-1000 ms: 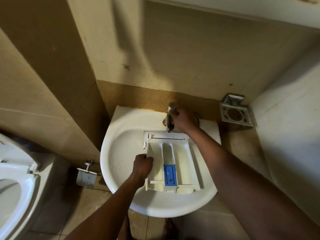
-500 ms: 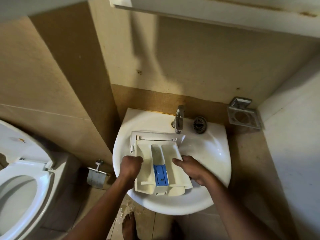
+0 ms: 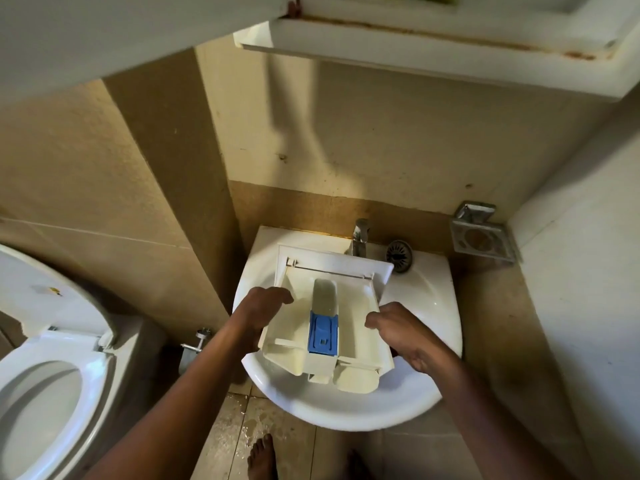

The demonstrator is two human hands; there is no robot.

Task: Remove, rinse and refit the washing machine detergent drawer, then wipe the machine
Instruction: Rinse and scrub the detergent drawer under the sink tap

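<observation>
A white detergent drawer (image 3: 353,320) with a blue insert (image 3: 323,335) in its middle compartment is held over the white wash basin (image 3: 426,348), its front panel toward the wall. My left hand (image 3: 263,308) grips the drawer's left wall. On the right wall, my right hand (image 3: 398,327) has its fingers curled over the rim. The drawer's near end is tilted up above the basin's front edge. A chrome tap (image 3: 360,237) stands behind the drawer; no water is seen running from it.
A toilet (image 3: 45,368) with its seat down and lid up stands at the left. A metal holder (image 3: 483,242) hangs on the wall at the right. A white cabinet (image 3: 415,39) hangs overhead. The floor tiles (image 3: 242,427) under the basin are wet, next to my bare feet.
My right hand left the tap and took the drawer's right side. Both hands have lifted the drawer's near end and drawn it toward me. My view has pulled back.
</observation>
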